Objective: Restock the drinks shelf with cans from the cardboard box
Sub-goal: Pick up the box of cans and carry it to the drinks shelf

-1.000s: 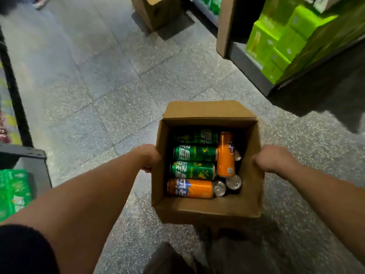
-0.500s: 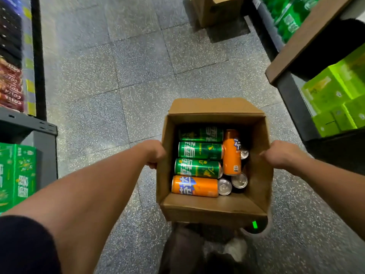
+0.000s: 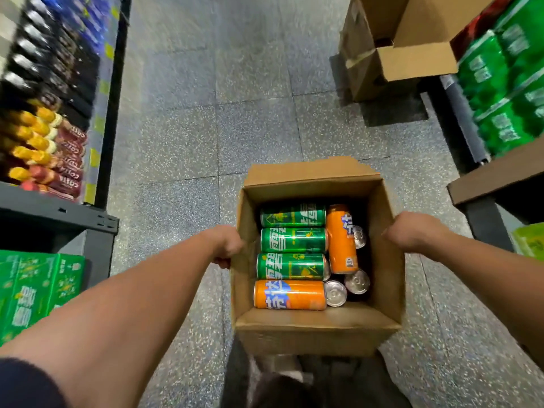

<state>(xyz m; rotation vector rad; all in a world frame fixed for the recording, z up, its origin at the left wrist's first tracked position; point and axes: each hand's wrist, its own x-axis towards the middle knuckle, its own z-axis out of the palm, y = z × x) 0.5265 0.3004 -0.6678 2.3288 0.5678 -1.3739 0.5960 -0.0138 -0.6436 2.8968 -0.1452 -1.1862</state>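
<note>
From the head view, we hold the cardboard box [image 3: 312,328] straight ahead and below us, above the floor [image 3: 206,142]. The left hand [image 3: 228,244] is curled over its left wall and the right hand [image 3: 412,231] over its right wall, so the cans lie between the two.

Three green cans [image 3: 293,240] and an orange can [image 3: 290,294] lie flat with their long axes running left to right, nearer the left hand. A second orange can [image 3: 341,240] points away from us, nearer the right hand, and the silver can ends [image 3: 335,293] beside it face up.

To our left is a shelf [image 3: 59,213] of bottles [image 3: 44,136]; to our right are green packs [image 3: 500,92] and open cartons [image 3: 412,54]. We cannot tell which shelf takes the cans. With both hands clamped on the box, we judge it must be set down before either can reach in.
</note>
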